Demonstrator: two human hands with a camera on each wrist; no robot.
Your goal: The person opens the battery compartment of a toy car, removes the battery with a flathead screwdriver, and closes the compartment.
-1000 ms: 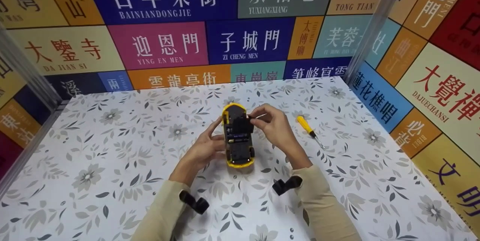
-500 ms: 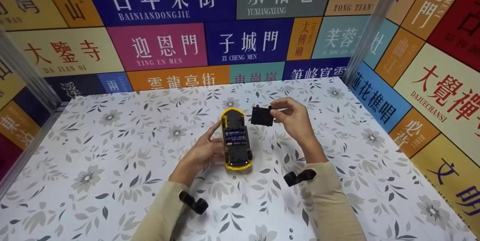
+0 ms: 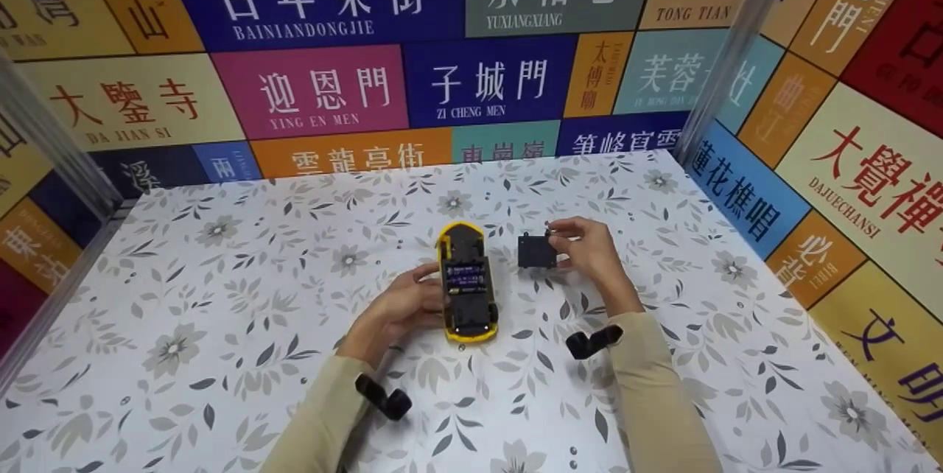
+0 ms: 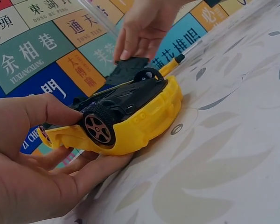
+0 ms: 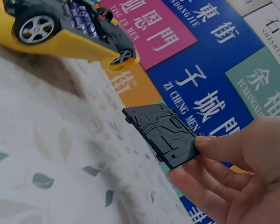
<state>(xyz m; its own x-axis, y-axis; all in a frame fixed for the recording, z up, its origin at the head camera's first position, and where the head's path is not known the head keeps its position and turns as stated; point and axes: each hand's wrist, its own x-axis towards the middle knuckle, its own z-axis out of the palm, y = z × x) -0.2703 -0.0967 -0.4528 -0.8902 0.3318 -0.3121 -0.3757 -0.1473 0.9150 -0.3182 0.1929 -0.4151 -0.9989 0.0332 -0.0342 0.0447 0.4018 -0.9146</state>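
A yellow toy car lies upside down in my left hand, its black underside facing up. In the left wrist view the thumb presses beside a wheel and the fingers curl under the yellow body. The battery bay in the car's middle lies uncovered, with purple batteries inside. To the car's right, my right hand pinches a flat black battery cover by its edge. The right wrist view shows the cover's ridged face and small tabs, held close over the table and apart from the car.
A screwdriver with a yellow handle lies on the table beyond the car; my right hand hides it in the head view. The table has a white leaf-patterned cover. Coloured sign panels stand behind it and along the right.
My right hand has lifted the battery cover off the car, carried it to the right and lowered it, baring the batteries. My left hand and the car have shifted slightly toward me.
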